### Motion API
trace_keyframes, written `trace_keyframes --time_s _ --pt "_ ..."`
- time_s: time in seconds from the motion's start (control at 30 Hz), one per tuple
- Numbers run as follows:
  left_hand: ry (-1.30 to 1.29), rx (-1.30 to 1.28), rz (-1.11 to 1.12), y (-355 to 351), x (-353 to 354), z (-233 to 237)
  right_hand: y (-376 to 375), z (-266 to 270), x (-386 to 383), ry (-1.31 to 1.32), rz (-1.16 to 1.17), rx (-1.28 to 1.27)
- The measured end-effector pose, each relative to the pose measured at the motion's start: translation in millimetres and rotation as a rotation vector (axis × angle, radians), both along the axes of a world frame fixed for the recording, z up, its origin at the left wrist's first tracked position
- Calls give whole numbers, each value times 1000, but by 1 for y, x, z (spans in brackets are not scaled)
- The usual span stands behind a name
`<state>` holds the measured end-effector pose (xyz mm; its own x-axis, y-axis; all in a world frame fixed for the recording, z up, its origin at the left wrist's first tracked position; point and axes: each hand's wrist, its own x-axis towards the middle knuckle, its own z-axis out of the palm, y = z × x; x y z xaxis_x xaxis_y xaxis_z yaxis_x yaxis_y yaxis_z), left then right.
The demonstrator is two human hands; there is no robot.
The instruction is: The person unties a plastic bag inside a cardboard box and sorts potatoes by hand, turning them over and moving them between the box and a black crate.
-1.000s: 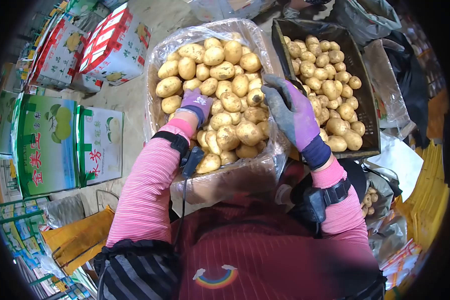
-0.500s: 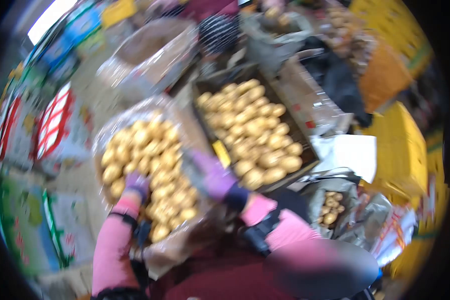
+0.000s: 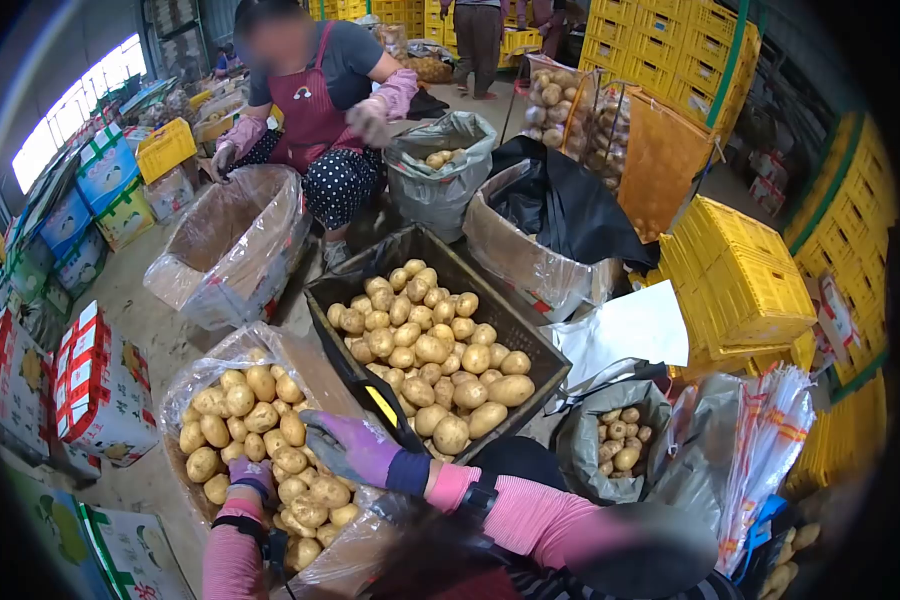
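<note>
Potatoes point(image 3: 260, 417) fill a plastic-lined cardboard box point(image 3: 300, 350) in front of me. My left hand point(image 3: 251, 476), in a purple glove, rests on the potatoes at the box's left part, its fingertips hidden among them. My right hand point(image 3: 355, 447), in a purple and grey glove, lies over the right side of the same potatoes, fingers stretched out toward the left. Whether a potato sits under its palm is hidden. Beyond it, a dark crate point(image 3: 515, 300) with a yellow label holds more potatoes point(image 3: 430, 340).
A co-worker point(image 3: 305, 110) squats behind an open lined box point(image 3: 220, 235) and a grey sack point(image 3: 440, 170). Yellow crates point(image 3: 735, 275) stand at right, near a small sack of potatoes point(image 3: 620, 440). Red-and-white cartons point(image 3: 100, 385) stand at left.
The view has tilted up, showing the co-worker and the room behind. My right hand now lies lower against the box, over its potatoes. My left hand stays on the potatoes.
</note>
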<state>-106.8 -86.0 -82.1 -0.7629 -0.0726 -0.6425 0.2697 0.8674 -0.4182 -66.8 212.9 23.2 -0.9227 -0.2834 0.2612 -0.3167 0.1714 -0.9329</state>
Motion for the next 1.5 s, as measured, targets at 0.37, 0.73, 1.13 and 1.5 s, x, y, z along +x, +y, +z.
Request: trace_keyframes --time_s 0.37,0.73,1.13,1.5 --pt "78 -140 -207 15 14 -3 -1 25 0 -80 64 150" --pt "270 46 -130 -6 23 -14 -9 15 2 55 70 156" --pt "439 232 -191 -15 49 14 -12 13 1 -4 164 143" --pt "249 75 -82 -8 22 -8 -10 9 -2 66 102 77"
